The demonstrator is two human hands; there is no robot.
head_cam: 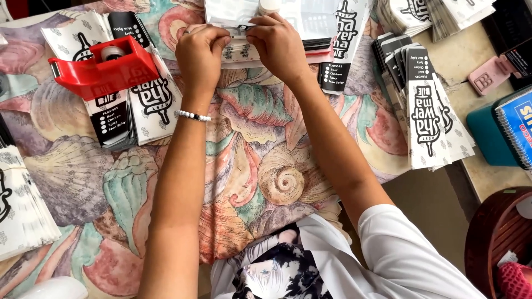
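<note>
Hands are working together at the far edge of the seashell-patterned tablecloth, just beyond the red tape dispenser and to its right. The left hand, wearing a beaded bracelet at the wrist, is pinching the top edge of a printed paper sleeve with fingers curled tight. The right hand is doing the same just beside it, thumb and fingertips pressed closed on the same edge, so both are gripping the one sleeve and nothing else. That sleeve is lying on a small pile of like sleeves, right of the dispenser and well apart from it.

By the look of it, the step in hand is folding or pressing down the sleeve's end; whether tape is already on it cannot be told, since the fingers are covering the seam. A next move would seem to call for one hand keeping the fold flat while the other is reaching left to the dispenser.

More stacks of sleeves are lying farther right of the dispenser, and another under it.
</note>
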